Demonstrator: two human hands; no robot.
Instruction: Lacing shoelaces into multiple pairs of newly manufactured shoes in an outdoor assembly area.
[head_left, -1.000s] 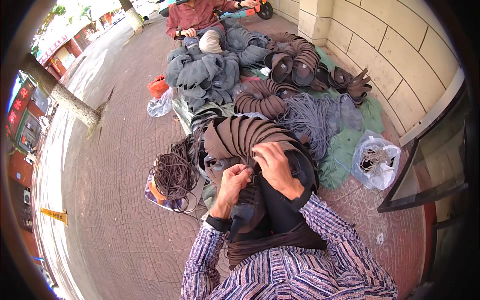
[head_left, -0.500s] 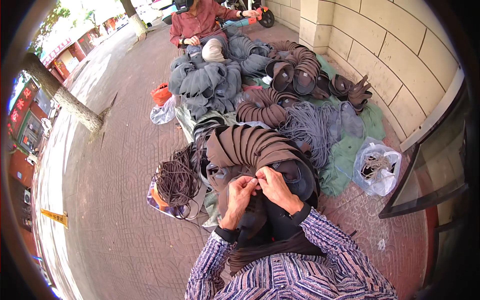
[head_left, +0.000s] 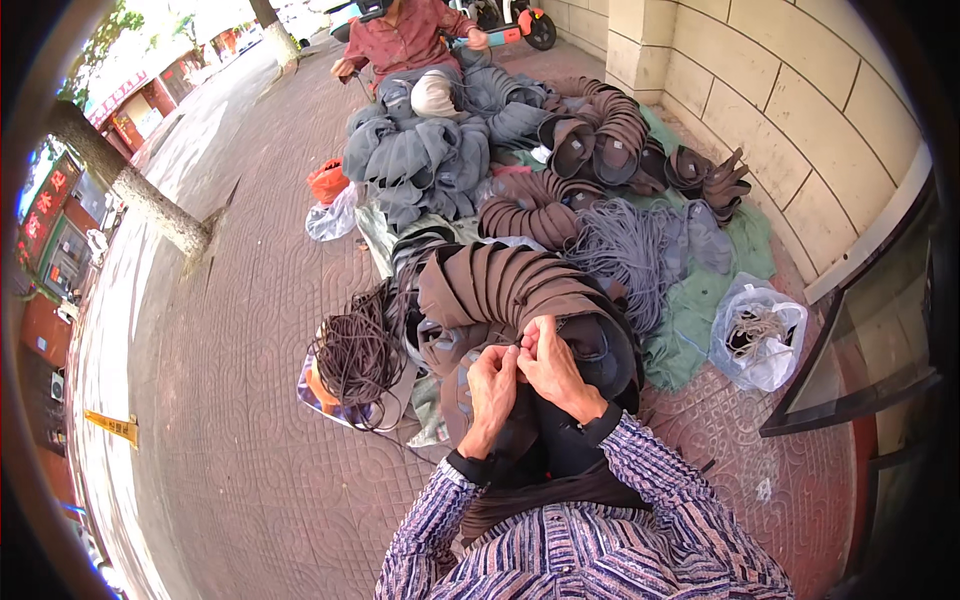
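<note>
Both hands meet above my lap with fingertips pinched together. My left hand (head_left: 492, 392) is closed, thumb against fingers. My right hand (head_left: 552, 370) is closed right beside it, its fingertips touching or almost touching the left ones. What they pinch is too small to make out. Just beyond them, across my knees, arches a thick stack of overlapping brown curved pieces (head_left: 490, 285), which look like shoe uppers. Their dark inner sides show near my right hand. A tangle of dark brown cords (head_left: 358, 355) lies to the left of the stack. Another bundle of brown cords (head_left: 560, 500) rests across my lap.
Ahead lie heaps of grey pieces (head_left: 415, 165), more brown stacks (head_left: 530, 210) and a grey cord bundle (head_left: 625, 250) on green sheeting (head_left: 680, 340). A clear bag with cords (head_left: 760, 335) and a glass panel (head_left: 850, 350) are at right. Another person (head_left: 410, 45) sits opposite.
My hands stay pinched together, with slight finger movement. The person opposite has spread both hands apart, one to each side. The whole view has shifted a little.
</note>
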